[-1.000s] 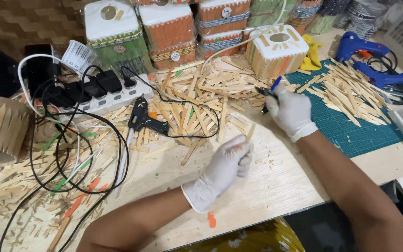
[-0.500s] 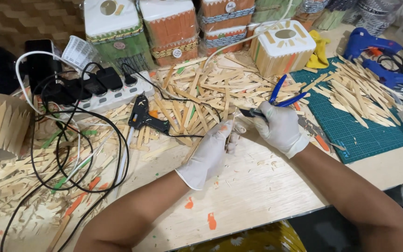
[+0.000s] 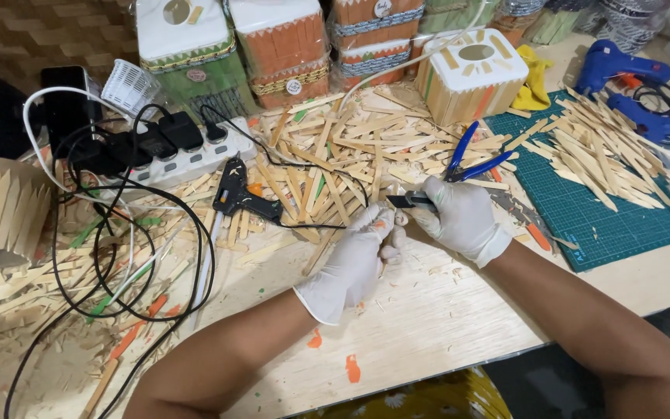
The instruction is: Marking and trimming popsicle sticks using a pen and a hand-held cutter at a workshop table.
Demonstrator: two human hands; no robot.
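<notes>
Both my hands wear white gloves and meet over the wooden table. My right hand grips blue-handled cutters, whose dark jaws point left toward my left fingertips. My left hand pinches a small wooden stick right at those jaws; most of the stick is hidden by my fingers. Just behind my hands lies a big loose pile of flat wooden sticks.
A black glue gun and a white power strip with tangled cables lie left. A green cutting mat with more sticks and blue glue guns is right. Stick-covered boxes line the back. Offcuts litter the left.
My right hand carried the cutters from near the white-lidded box down to the table's middle. My left hand rose with its stick to meet the jaws.
</notes>
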